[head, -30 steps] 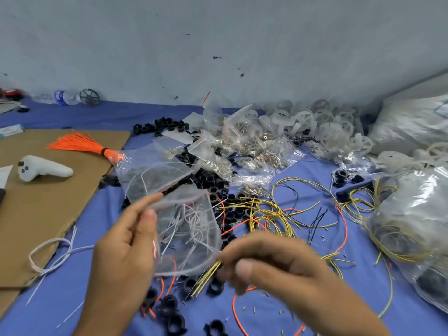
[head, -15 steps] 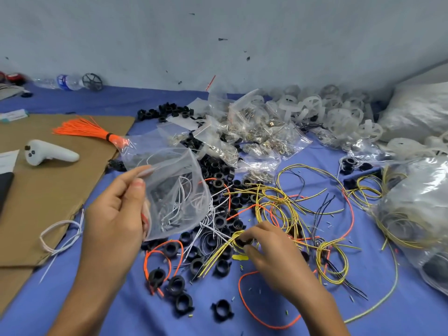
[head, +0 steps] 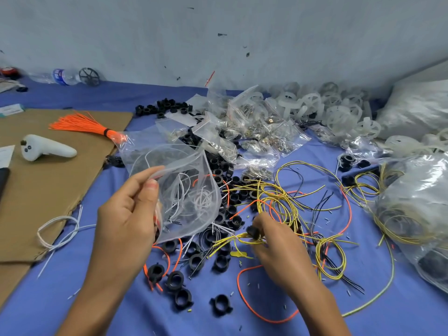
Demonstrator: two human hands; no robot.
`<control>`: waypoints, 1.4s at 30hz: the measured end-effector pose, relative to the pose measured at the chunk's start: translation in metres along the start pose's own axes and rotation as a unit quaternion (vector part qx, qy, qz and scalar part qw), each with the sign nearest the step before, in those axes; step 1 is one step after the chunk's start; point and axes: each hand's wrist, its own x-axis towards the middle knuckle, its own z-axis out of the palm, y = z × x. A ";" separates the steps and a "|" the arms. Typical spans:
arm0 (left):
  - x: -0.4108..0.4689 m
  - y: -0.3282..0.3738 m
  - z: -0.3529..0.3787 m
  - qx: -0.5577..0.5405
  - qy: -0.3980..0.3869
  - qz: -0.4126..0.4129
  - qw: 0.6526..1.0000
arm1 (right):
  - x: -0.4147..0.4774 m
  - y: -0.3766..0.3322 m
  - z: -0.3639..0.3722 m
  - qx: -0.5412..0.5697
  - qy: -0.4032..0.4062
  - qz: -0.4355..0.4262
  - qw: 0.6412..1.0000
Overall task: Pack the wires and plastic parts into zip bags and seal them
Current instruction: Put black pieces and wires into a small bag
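Observation:
My left hand [head: 128, 214] pinches the rim of a clear zip bag [head: 184, 190], holding it up with its mouth open; white wires lie inside it. My right hand [head: 274, 241] is down on the blue cloth to the bag's right, fingers curled round a black plastic ring [head: 253, 231] and a short bundle of yellow wires [head: 232, 240]. Loose black rings [head: 174, 280] are scattered below the bag. Tangled yellow, black and orange wires [head: 286, 204] spread out past my right hand.
Brown cardboard [head: 48, 190] lies at the left with a white controller [head: 46, 147] and an orange wire bundle [head: 80, 123]. Filled small zip bags [head: 257, 127] and white plastic wheels [head: 339, 110] pile at the back. A large clear bag [head: 417, 209] sits at the right.
My right hand has dropped away from the bag's mouth to the cloth and closed on a black ring among the yellow wires. The left hand still holds the bag up.

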 end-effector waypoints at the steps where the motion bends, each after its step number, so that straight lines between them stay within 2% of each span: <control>1: -0.001 0.001 0.001 0.003 -0.007 -0.001 1.000 | -0.001 0.000 0.000 0.015 0.017 0.012 1.000; 5: -0.004 0.003 0.004 0.006 -0.035 -0.006 0.999 | -0.003 0.002 -0.006 0.065 0.083 0.019 0.994; 9: -0.007 0.004 0.006 0.023 -0.042 -0.007 0.999 | -0.003 0.005 -0.015 0.058 0.141 0.016 0.988; 12: -0.008 0.004 0.007 0.022 -0.046 -0.010 0.999 | -0.003 0.011 -0.020 0.063 0.153 0.011 0.986; 14: -0.008 0.004 0.009 0.022 -0.049 -0.011 0.998 | -0.002 0.017 -0.023 0.078 0.102 0.012 0.992; 18: -0.009 0.005 0.011 0.025 -0.051 -0.010 0.998 | -0.007 0.021 -0.032 0.179 -0.097 0.024 0.979; 20: -0.010 0.005 0.010 0.024 -0.049 -0.011 0.998 | -0.010 0.023 -0.035 0.237 -0.130 0.030 0.962; 24: -0.010 0.006 0.009 0.027 -0.052 -0.014 0.998 | -0.014 0.023 -0.041 0.331 -0.145 0.020 0.932; 26: -0.010 0.007 0.010 0.031 -0.055 -0.016 0.998 | -0.015 0.020 -0.043 0.349 -0.110 0.009 0.931; 29: -0.010 0.008 0.011 0.035 -0.055 -0.013 0.998 | -0.013 0.016 -0.047 0.350 0.007 -0.020 0.936; 37: -0.012 0.010 0.017 0.026 -0.063 -0.009 0.998 | -0.014 0.017 -0.055 0.204 0.200 -0.057 0.957; 39: -0.012 0.010 0.017 0.031 -0.064 -0.006 0.997 | -0.014 0.018 -0.056 0.201 0.223 -0.054 0.952; 42: -0.013 0.011 0.016 0.046 -0.071 -0.004 0.996 | -0.016 0.019 -0.057 0.280 0.215 -0.045 0.934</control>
